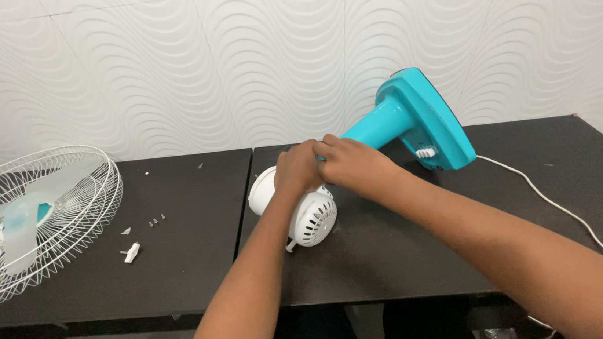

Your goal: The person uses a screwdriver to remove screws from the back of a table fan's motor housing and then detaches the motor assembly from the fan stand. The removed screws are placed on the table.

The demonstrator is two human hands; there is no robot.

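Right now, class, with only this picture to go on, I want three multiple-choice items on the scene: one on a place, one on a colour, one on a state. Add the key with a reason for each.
1. Where does the white wire fan guard lie?
A. at the left end of the dark table
B. on the floor
C. on the fan base

2. What colour is the fan base and stand?
A. red
B. turquoise
C. black

3. How is the white motor housing placed?
A. upright on its stand
B. hanging from the wall
C. lying on the table with both hands on it

Key: 1 A, the guard rests flat at the table's left end. 2 B, base and stand are turquoise. 3 C, the left hand and right hand grip over the housing, and the fan lies tipped on the tabletop.
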